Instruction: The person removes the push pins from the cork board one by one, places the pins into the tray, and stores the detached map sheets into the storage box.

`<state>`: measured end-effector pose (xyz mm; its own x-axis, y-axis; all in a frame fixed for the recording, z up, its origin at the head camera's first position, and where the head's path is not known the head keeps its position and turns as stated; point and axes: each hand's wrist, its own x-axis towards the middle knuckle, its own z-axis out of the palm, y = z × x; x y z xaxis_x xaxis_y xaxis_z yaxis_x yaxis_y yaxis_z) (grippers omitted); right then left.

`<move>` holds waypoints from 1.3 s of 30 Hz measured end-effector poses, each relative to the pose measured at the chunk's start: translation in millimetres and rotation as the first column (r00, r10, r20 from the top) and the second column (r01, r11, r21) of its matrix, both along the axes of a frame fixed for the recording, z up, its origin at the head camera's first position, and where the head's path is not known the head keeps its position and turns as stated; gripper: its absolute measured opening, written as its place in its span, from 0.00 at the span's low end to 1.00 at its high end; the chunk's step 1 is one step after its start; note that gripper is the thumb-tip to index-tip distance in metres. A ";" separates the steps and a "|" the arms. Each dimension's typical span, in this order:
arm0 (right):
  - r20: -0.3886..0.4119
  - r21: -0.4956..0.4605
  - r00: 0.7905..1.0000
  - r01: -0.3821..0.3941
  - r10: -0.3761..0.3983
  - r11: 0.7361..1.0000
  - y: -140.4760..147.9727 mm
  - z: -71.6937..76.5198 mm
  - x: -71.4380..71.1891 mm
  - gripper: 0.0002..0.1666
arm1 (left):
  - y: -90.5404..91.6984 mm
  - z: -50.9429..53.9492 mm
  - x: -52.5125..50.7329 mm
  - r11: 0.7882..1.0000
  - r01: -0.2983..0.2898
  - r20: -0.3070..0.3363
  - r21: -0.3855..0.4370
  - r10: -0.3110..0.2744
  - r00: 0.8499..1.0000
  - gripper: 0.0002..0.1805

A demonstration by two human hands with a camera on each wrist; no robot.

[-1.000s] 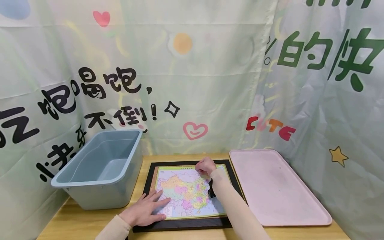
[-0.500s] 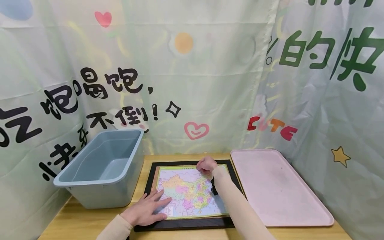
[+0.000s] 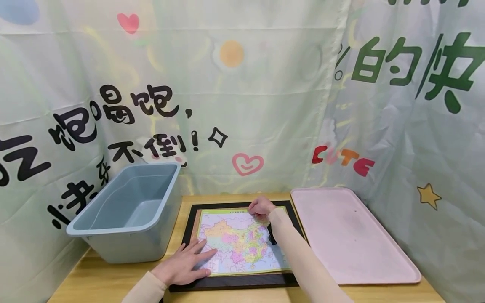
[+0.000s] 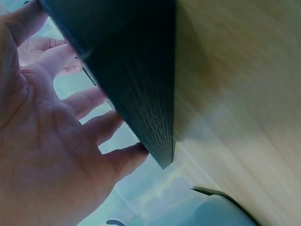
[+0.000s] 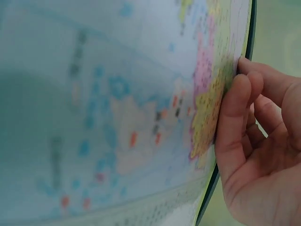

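A colourful map (image 3: pixel 227 252) lies in a black frame (image 3: pixel 242 282) on the wooden table. My left hand (image 3: pixel 185 264) rests with spread fingers across its lower left part; in the left wrist view the left hand (image 4: pixel 61 127) has its fingers against the edge of the dark frame (image 4: pixel 136 80). My right hand (image 3: pixel 261 207) touches the map near its top edge, right of the middle. In the right wrist view the right hand (image 5: pixel 263 122) has bent fingers, with thumb and fingertip close together at the map (image 5: pixel 141 113); whether something small is between them cannot be seen.
A blue-grey tub (image 3: pixel 125 244) stands left of the frame. A pink tray (image 3: pixel 356 240) lies flat to the right, close to the frame's right side. A printed curtain (image 3: pixel 280 126) hangs behind the wooden table (image 3: pixel 102 277).
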<state>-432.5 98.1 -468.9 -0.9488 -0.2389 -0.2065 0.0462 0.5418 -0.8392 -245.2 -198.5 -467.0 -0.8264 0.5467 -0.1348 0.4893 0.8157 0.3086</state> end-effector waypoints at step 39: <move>-0.043 0.085 0.997 0.068 -0.064 0.994 -4.5 4.6 14.6 0.10 | -3.1 -10.5 1.0 0.999 0.038 -0.082 -0.001 -0.038 0.996 0.30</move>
<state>-418.0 93.6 -464.4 -0.9698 -0.1586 -0.1854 0.0517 0.6091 -0.7914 -244.2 -201.6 -477.5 -0.8132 0.5781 -0.0668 0.5437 0.7957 0.2669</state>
